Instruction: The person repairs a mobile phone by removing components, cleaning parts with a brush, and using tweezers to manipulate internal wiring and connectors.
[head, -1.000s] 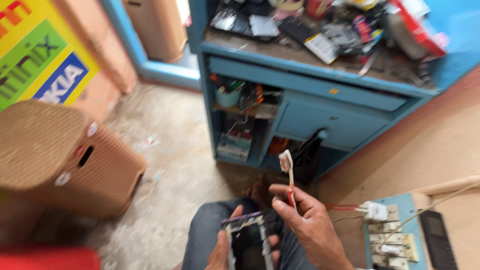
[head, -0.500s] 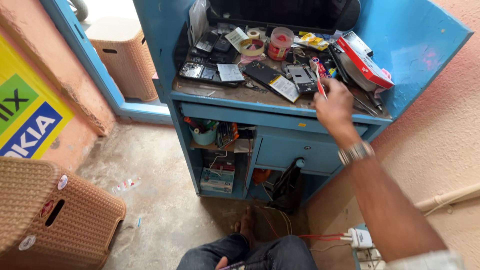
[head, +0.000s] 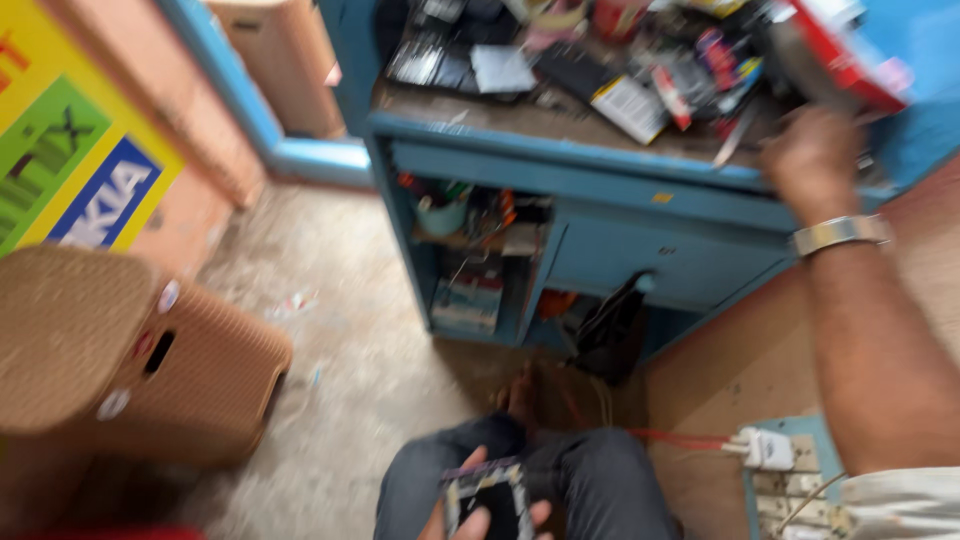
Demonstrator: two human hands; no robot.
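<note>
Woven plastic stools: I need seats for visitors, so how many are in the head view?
2. One brown stool sits at the lower left; a second stands beyond the blue doorframe. Others may be out of frame.

Silver wristwatch [head: 838, 233]; dark jeans [head: 600, 480]

right hand [head: 815, 155] is stretched way out ahead, arm straight, fingers too blurry to read. left hand [head: 480, 515] sits low over the lap, fingertips curled inward.

Basket [head: 120, 360] stands left of desk [head: 600, 180]; phone [head: 490, 500] on lap.
</note>
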